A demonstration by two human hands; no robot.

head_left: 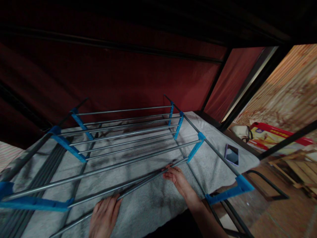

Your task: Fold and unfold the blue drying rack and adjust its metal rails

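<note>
A rack frame of grey metal tubes (106, 169) with blue plastic brackets (196, 147) rests on a grey cloth (143, 211). My left hand (105, 215) is closed over a loose metal rod (146, 181) at the lower centre; its fingertips are partly hidden. Further right, my right hand (175, 178) has its fingers curled around the same rod near its far part. The rod runs slantwise, close beside a lower cross tube of the rack, and their ends meet near a blue bracket.
Several loose tubes (41, 178) lie on the cloth at the left. A phone (232, 154) lies at the right. Beyond are a red and yellow box (274, 135), wooden pallets (299, 170) and dark frame posts (255, 86).
</note>
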